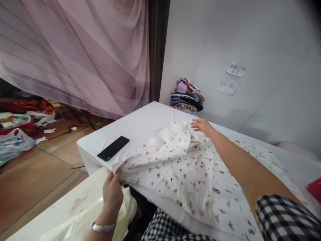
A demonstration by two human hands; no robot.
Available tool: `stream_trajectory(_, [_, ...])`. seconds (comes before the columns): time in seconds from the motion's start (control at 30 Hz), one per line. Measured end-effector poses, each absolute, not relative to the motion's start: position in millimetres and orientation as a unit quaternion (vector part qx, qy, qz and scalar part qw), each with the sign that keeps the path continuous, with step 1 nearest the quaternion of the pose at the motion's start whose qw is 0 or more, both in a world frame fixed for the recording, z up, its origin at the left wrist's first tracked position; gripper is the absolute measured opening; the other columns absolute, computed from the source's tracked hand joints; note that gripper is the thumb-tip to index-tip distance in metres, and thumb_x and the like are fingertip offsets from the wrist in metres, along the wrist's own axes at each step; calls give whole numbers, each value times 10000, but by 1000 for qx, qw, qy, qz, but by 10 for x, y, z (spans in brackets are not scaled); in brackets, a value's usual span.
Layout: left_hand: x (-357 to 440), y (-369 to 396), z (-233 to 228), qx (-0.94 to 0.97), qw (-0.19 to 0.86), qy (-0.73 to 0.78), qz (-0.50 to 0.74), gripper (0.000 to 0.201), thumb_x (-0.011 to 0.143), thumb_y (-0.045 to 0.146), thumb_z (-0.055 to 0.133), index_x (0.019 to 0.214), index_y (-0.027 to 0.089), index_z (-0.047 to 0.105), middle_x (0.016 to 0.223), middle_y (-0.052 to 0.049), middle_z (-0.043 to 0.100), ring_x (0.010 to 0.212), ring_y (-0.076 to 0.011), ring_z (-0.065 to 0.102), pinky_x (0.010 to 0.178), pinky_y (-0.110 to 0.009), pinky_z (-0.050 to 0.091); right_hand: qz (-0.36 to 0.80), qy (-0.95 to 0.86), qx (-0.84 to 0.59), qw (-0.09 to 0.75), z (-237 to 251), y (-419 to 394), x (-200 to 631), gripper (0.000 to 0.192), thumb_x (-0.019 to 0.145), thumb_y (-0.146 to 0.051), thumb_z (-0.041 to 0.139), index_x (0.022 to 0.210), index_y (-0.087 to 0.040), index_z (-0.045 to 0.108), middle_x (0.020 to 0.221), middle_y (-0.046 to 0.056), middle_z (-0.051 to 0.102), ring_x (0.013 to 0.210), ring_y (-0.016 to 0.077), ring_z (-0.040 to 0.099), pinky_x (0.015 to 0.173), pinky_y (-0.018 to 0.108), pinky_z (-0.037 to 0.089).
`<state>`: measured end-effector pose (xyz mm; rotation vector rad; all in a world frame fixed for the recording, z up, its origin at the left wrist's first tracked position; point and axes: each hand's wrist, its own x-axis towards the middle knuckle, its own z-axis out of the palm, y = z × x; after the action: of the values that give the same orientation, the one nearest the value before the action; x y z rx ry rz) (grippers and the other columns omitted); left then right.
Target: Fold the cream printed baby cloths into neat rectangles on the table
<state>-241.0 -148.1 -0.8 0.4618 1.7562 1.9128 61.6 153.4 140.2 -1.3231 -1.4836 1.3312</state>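
Observation:
A white garment [173,167] with a small scattered print lies spread and partly bunched over the white table. My left hand [113,187] pinches its left edge near the table's front corner and pulls the cloth taut. Over the far end of the garment, my right hand [200,126] hovers with fingers stretched and apart, holding nothing. Part of the cloth on the right passes beneath my right forearm. Which kind of garment this is, I cannot tell from its bunched shape.
A black phone [113,148] lies on the table [140,117] left of the cloth. Folded clothes [187,97] are stacked at the back by the wall. A pale plastic bag [82,217] lies at the lower left. Bags [16,142] stand on the floor. Something red [314,189] shows at the right edge.

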Motion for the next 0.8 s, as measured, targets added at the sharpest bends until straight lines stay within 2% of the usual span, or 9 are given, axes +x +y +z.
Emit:
stream_trajectory(0.17, [-2355, -1537, -64, 237, 168, 737, 610, 342, 729, 417, 549, 948, 175, 652, 821, 0, 650, 819, -181, 559, 694, -243, 438, 458, -560, -596, 349, 1043, 1678, 630, 159, 826, -64, 531, 975, -97, 576, 884, 114, 679, 651, 106, 634, 577, 209, 521])
stream_trajectory(0.33, [-2351, -1396, -88, 307, 121, 775, 539, 320, 786, 427, 483, 929, 187, 639, 659, 17, 585, 638, -157, 523, 585, -230, 410, 409, -586, -625, 315, 774, 1821, 541, 145, 870, -112, 489, 968, -100, 594, 926, 114, 685, 676, 94, 637, 567, 170, 498])
stream_trajectory(0.4, [-2348, -1328, -138, 331, 106, 801, 487, 308, 810, 398, 468, 971, 196, 636, 672, 9, 604, 643, -164, 546, 589, -235, 408, 382, -607, -634, 291, 731, 1918, 473, 150, 870, -139, 500, 965, -117, 614, 947, 98, 692, 714, 99, 648, 573, 160, 487])
stream_trajectory(0.53, [-2343, -1248, -222, 370, 49, 846, 381, 320, 849, 302, 425, 1092, 224, 619, 888, -38, 683, 826, -193, 617, 692, -258, 434, 299, -650, -665, 215, 718, 2191, 263, 169, 858, -255, 546, 889, -139, 664, 947, 82, 702, 853, 161, 667, 646, 183, 487])
stream_trajectory(0.63, [-2353, -1244, -244, 388, 27, 854, 346, 322, 869, 282, 396, 1099, 225, 614, 898, -44, 693, 857, -192, 633, 726, -261, 451, 228, -669, -693, 143, 705, 2406, 30, 260, 819, -362, 594, 829, -121, 691, 984, 135, 691, 1018, 257, 631, 772, 258, 490])
stream_trajectory(0.7, [-2364, -1256, -258, 397, 11, 854, 337, 321, 872, 286, 390, 1091, 220, 616, 897, -47, 697, 864, -195, 639, 738, -266, 463, 191, -672, -708, 100, 665, 2509, -131, 317, 787, -400, 617, 873, -107, 700, 1053, 177, 665, 1075, 301, 603, 823, 318, 487])
stream_trajectory(0.8, [-2382, -1278, -292, 400, -7, 855, 331, 322, 871, 297, 390, 1086, 217, 617, 918, -51, 703, 874, -201, 646, 740, -272, 479, 152, -680, -715, 57, 571, 2591, -294, 355, 730, -372, 668, 971, -112, 694, 1126, 199, 629, 1100, 304, 591, 845, 347, 488])
